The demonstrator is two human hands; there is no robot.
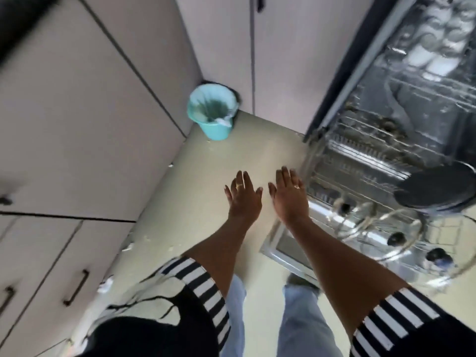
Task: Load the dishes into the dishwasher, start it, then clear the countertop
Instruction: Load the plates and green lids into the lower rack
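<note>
2 hands in view, neither holding anything: left hand and right hand reach forward side by side, palms down, fingers straight and slightly apart, thumbs close to each other. 1 ring on each. Both are over the floor; the right hand is just beside the corner of the lower rack. 1 dishwasher at right, door down, lower rack pulled out. 1 dark round dish sits in that rack, right side. Pale dishes higher up are too blurred to count. 1 teal bin in the cabinet corner, well apart from the hands. 3 dark handles on the left cabinets
</note>
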